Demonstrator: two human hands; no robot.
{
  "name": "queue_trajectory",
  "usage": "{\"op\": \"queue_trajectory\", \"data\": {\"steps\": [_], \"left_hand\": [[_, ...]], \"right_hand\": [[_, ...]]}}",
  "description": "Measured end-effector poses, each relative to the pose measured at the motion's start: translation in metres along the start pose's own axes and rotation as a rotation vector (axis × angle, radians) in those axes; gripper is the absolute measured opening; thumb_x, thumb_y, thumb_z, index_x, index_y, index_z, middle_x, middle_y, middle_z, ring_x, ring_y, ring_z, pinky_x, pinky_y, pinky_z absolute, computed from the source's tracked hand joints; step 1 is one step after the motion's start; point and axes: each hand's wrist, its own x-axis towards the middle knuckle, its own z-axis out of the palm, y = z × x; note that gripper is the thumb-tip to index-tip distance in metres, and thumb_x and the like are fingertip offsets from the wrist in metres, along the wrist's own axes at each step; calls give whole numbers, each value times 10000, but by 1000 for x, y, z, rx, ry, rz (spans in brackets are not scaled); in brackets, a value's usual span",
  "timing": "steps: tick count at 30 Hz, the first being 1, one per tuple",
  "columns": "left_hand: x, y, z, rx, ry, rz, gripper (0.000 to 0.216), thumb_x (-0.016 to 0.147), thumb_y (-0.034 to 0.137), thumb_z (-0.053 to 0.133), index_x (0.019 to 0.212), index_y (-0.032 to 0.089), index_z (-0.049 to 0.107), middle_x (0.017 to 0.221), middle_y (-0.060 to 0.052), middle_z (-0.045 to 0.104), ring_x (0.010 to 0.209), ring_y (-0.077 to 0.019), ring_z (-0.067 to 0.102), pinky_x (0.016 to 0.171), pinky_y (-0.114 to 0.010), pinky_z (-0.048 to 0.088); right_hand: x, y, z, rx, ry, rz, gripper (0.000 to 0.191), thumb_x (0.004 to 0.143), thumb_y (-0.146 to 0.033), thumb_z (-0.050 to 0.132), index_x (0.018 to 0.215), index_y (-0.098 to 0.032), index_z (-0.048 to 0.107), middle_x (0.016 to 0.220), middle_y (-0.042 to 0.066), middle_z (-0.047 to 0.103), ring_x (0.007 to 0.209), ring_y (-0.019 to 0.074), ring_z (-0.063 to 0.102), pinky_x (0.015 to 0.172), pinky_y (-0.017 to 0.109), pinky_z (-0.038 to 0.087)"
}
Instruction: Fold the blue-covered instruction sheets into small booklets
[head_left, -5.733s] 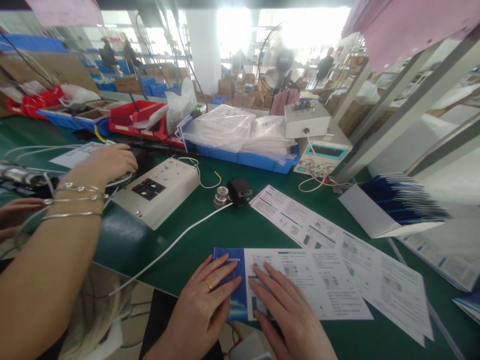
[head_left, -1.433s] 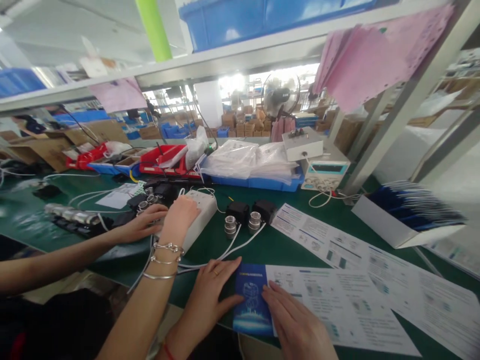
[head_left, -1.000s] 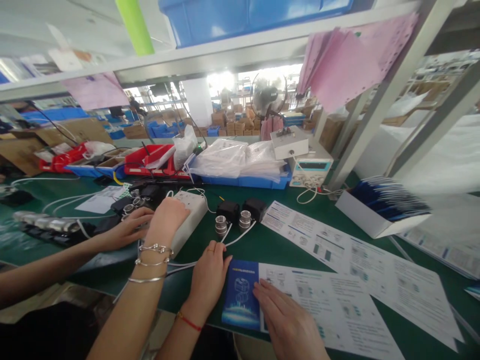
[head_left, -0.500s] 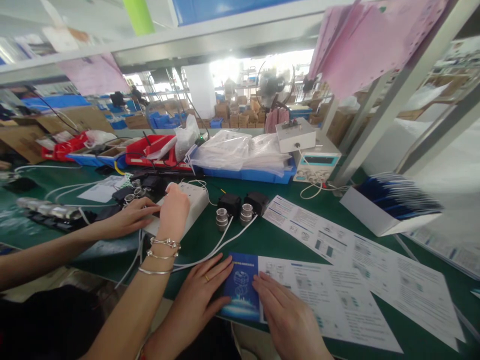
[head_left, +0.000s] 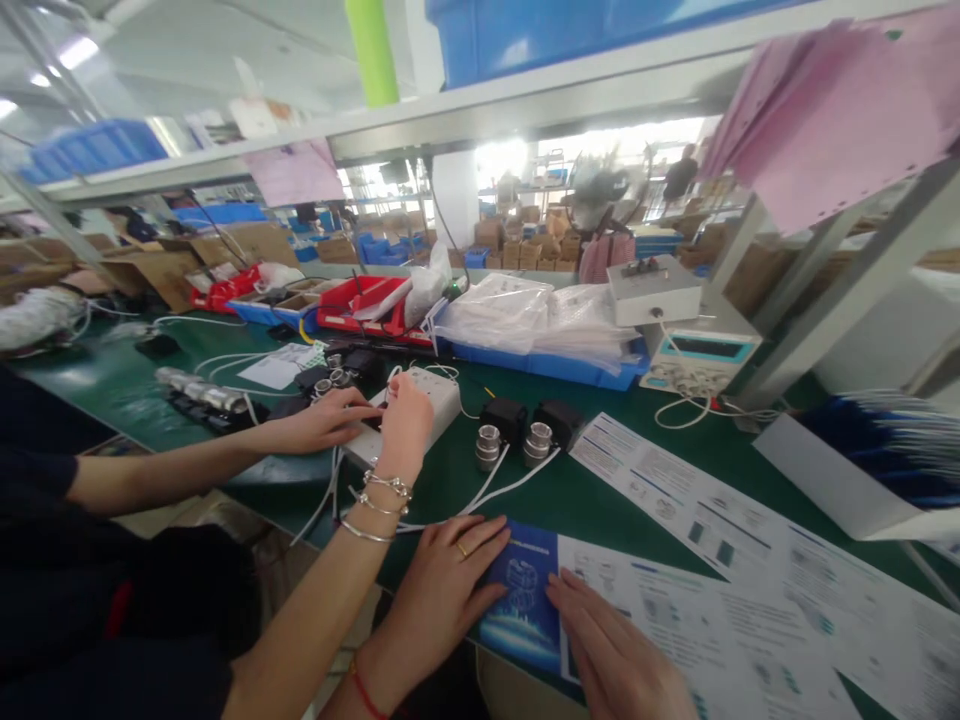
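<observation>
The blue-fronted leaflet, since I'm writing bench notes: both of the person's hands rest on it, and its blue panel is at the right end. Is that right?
Not quite: the blue panel is at the left end of the leaflet, as the head view shows. The left hand and right hand do rest on it.

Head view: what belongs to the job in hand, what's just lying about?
Job, apparently:
blue-panelled leaflet, under left hand and right hand
loose printed sheets nearby, probably

Just lying about, it seems:
two black units, untouched
fan
pink sheets
</observation>
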Motion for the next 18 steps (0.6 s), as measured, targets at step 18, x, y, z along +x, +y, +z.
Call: {"op": "queue_trajectory", "data": {"steps": [18], "left_hand": [[-42,18,10,-54,427,207,171,1006,317,571,1072,207,683,1013,-49,774,1001,-158,719,882,-257,602]], "right_hand": [[5,-21,22,174,249,179,443,890,-39,388,1190,-166,689,1179,96,729,1128,202,690,973,279,571]]}}
